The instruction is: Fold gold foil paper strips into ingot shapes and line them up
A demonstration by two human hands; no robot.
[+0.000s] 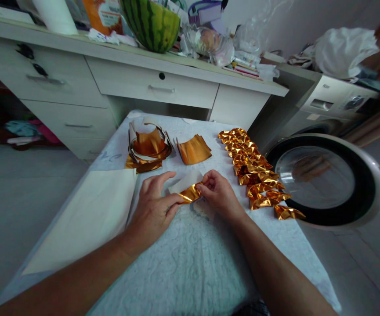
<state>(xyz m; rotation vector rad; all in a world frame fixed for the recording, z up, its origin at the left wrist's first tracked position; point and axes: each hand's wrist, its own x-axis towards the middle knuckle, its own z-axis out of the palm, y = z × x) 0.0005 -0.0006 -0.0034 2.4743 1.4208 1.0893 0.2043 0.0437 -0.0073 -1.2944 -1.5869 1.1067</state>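
Observation:
Between my hands is a sheet of gold foil paper, its pale back showing behind a folded gold strip. My left hand grips the strip's left end between thumb and a finger, the index finger raised. At the right end, my right hand pinches the foil with its fingers curled in. Just beyond lies a small stack of curved gold foil sheets. A larger, curling pile of gold foil sheets sits to its left. Folded gold foil pieces run in rows along the right side.
A large pale paper sheet lies on the left of the cloth-covered table. Behind stands a white drawer desk with a cut watermelon on it. At right, a washing machine's round door hangs open beside the table edge.

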